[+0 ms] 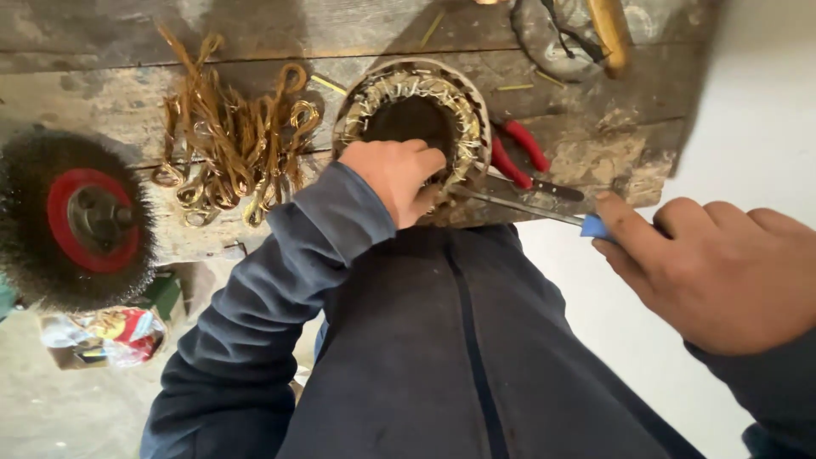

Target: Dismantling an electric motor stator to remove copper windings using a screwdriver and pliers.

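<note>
Left hand (pixel 399 178) grips the motor stator (pixel 414 127) at the table (pixel 102 76) edge; right hand (pixel 714 272) holds a blue-handled screwdriver (pixel 544 210) against it.

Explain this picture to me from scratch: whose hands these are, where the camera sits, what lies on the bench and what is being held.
There is no machine at work here, only a person using two bare hands. The one picture comes from a camera worn on the person's head, looking down past a dark blue jacket at a worn wooden bench.

The left hand grips the rim of a round motor stator, a metal ring with wire windings around its hollow middle. The right hand holds a screwdriver by its blue handle, with the metal shaft reaching toward the stator's near edge.

Also on the bench: a pile of pulled copper wire loops, red-handled pliers beside the stator, and at the left a round wire brush wheel with a red centre.
</note>
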